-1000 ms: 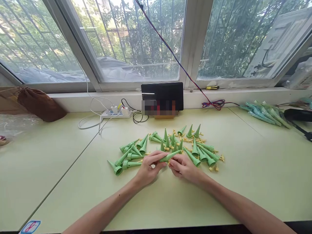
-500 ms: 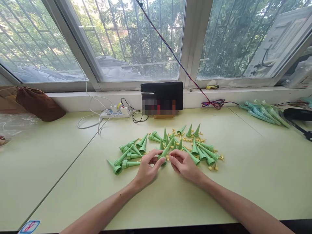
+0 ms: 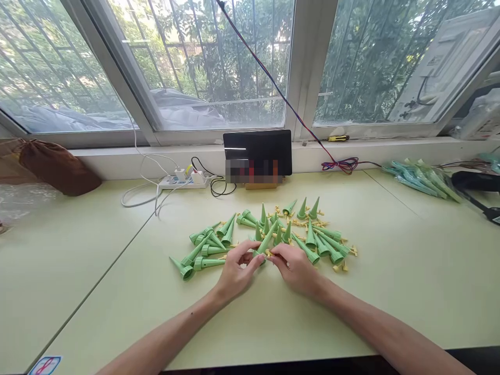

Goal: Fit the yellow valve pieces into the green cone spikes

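My left hand (image 3: 237,266) is closed around the wide end of a green plastic watering spike (image 3: 267,237), whose point leans up and to the right. Right beside it, my right hand (image 3: 296,266) pinches a small yellow valve (image 3: 269,253) against the spike's side near its base. How deep the valve sits in the spike cannot be made out. More green spikes (image 3: 211,263) lie to the left of my hands, and others (image 3: 328,245) lie to the right. Several stand upright behind, such as one spike (image 3: 302,209). Loose yellow valves (image 3: 339,267) are scattered among them.
At the back a tablet (image 3: 258,156) leans on a stand against the sill. A power strip (image 3: 183,181) with cables is left of it. Bundled wires (image 3: 340,165), pale plastic bags (image 3: 424,179) and a brown pouch (image 3: 58,166) also lie along the back.
My right hand has moved slightly left, bringing its fingertips and the yellow valve up to the spike. My left hand keeps its hold, and the view has shifted a little.
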A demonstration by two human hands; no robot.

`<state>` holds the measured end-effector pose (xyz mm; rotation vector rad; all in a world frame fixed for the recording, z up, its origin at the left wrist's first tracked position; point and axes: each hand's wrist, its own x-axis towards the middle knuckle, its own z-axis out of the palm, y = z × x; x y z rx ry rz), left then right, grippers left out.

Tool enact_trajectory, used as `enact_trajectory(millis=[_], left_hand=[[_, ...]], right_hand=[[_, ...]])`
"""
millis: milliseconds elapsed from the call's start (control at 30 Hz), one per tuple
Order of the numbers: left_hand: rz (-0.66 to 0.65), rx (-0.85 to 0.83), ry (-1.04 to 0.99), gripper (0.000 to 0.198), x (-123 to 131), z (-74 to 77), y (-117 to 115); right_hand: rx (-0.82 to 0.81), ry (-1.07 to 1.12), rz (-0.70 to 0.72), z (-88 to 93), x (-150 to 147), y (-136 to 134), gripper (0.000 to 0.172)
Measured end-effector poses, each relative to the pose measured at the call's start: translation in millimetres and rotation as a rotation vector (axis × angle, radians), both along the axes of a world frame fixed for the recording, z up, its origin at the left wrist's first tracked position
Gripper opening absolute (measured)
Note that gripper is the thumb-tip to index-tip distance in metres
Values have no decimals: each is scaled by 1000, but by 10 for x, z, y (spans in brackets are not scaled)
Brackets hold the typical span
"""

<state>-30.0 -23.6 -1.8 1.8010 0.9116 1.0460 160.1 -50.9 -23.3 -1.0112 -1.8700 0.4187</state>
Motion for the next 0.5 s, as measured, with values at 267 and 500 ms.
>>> enact_trajectory(millis=[267,500], left_hand=[[-58,11,-25,25,-9,-10,-4],[-69,-11,-22,29,-10,-28,5]], right_hand=[[-197,129,40,70,-12,-17,19],[-732,496,249,210,-15,-7,33]])
